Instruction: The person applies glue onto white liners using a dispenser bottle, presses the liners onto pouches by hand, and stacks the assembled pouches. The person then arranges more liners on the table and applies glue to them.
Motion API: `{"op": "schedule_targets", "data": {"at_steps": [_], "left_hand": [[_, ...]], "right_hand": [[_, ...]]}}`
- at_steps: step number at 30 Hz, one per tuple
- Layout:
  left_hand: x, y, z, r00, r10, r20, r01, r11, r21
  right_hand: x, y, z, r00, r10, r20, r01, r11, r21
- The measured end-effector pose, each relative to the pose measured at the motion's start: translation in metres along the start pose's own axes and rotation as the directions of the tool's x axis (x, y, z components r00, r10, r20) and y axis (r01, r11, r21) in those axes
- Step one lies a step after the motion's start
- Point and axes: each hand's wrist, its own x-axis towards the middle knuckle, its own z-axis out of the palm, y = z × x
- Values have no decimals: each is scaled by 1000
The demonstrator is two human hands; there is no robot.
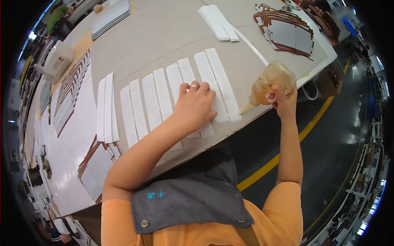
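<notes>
My right hand (284, 100) is wrapped round a cloudy, amber-stained squeeze bottle (276, 78). The bottle is tilted, and its pointed nozzle (245, 108) is aimed down and left, close to the lower end of the rightmost white strip panel (217, 82). Over the neighbouring white strip panel (174, 76) rests my left hand (195, 104), fingers bent, thumb apart; its fingertips are partly hidden. Further left, more white strip panels (133, 108) lie side by side in a slanted row, each split lengthwise by a narrow gap.
A stack of white strips (217, 24) lies at the back. Brown-edged panels (287, 33) are piled at the far right, others (72, 92) fan out at left. A white container (59, 59) stands at the left. The table edge runs diagonally before me; a person (57, 20) is far left.
</notes>
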Motion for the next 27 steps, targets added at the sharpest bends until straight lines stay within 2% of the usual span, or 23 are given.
{"op": "schedule_targets", "data": {"at_steps": [2,5,8,9,11,12,13,14,15,17,20,22,23,24,25,27], "left_hand": [[1,0,-1,1000,-2,9,2,1000,-3],[1,0,-4,999,2,40,-2,1000,-8],[1,-3,-2,1000,7,30,-6,999,-40],[2,-4,2,1000,2,9,-1,998,-55],[1,-9,5,998,-21,-57,13,990,-137],[0,-11,5,994,-39,-101,17,978,-206],[-2,-14,2,988,-57,-146,15,962,-274],[-6,-15,-3,981,-71,-181,14,955,-296],[-11,-16,-9,973,-84,-215,12,948,-318],[-26,-18,-17,955,-82,-284,-30,929,-369],[-55,-22,-23,923,-33,-384,-147,891,-430],[-75,-20,-31,949,-51,-310,-148,797,-585],[-84,-16,-35,962,-46,-270,-149,738,-658],[-93,-11,-38,964,-65,-257,-138,704,-697],[-101,-4,-40,930,-76,-359,-199,718,-667],[-113,9,-43,831,-97,-547,-298,753,-587]], "right_hand": [[-9,-1,-8,1000,10,17,-11,999,35],[-15,7,-29,995,79,-62,-68,985,161],[-3,-31,-38,995,101,19,-94,814,573],[1,-51,-27,977,168,-129,-69,830,553],[13,-67,-22,939,233,-252,-114,904,412],[19,-69,-28,973,212,-89,-205,975,80],[24,-67,-36,969,236,71,-208,939,-272],[29,-66,-40,932,300,205,-127,798,-589],[27,-70,-19,919,360,161,-72,554,-829],[35,-32,-13,899,412,148,-1,340,-940],[25,-53,31,931,165,327,67,800,-596],[5,-65,67,934,-11,358,106,963,-246],[-3,-67,83,935,-95,342,121,991,-56],[-10,-67,100,902,-88,423,-8,975,221],[-17,-65,119,859,-107,500,-164,869,467],[-36,-63,158,807,-165,568,-386,581,717]]}}
